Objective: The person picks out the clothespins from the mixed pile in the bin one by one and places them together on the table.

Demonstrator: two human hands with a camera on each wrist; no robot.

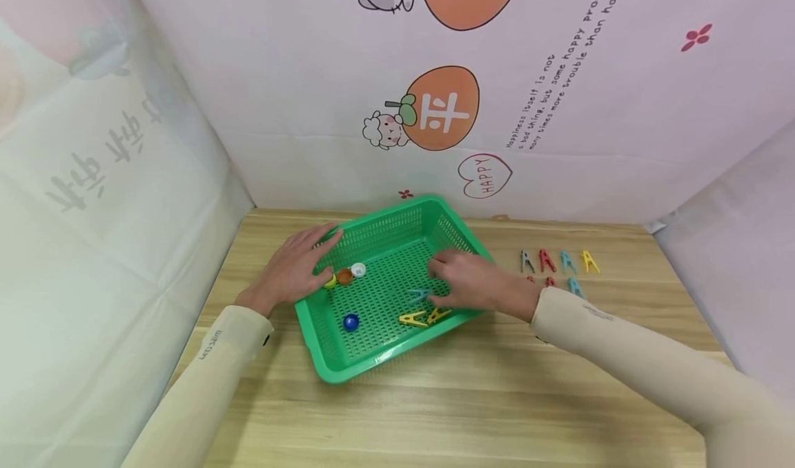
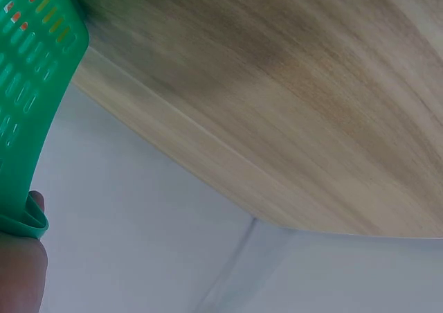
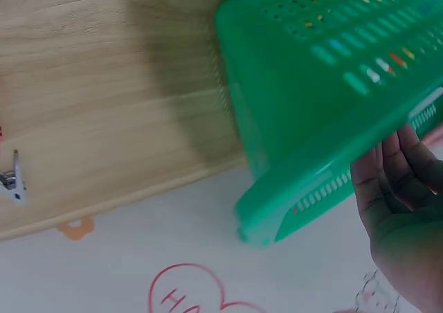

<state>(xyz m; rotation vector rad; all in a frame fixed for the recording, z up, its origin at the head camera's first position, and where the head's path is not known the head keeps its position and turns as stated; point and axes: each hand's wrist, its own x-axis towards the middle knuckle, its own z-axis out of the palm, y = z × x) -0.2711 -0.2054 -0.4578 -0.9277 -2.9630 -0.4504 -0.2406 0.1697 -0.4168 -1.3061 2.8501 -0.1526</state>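
Note:
A green plastic basket [image 1: 385, 347] with a perforated floor sits on the wooden table. My left hand [image 1: 290, 266] grips its left rim, the thumb lying on the inner side; part of that hand [image 2: 21, 271] shows at the rim in the left wrist view. My right hand [image 1: 470, 283] reaches over the right side into the basket, fingers loosely bent, thumb apart from them. Beside that thumb lies a blue clothespin [image 1: 419, 294]. Two yellow clothespins [image 1: 412, 319] rest near the front wall. In the right wrist view, the right hand's fingers [image 3: 387, 164] pass over the rim.
Inside the basket are a blue cap [image 1: 350, 322], a white cap [image 1: 358, 270], an orange cap [image 1: 344, 276] and a yellow cap [image 1: 330, 281]. Right of the basket, several clothespins [image 1: 546, 261] lie in two rows. Printed cloth [image 1: 323, 123] stands behind the table [image 1: 472, 399].

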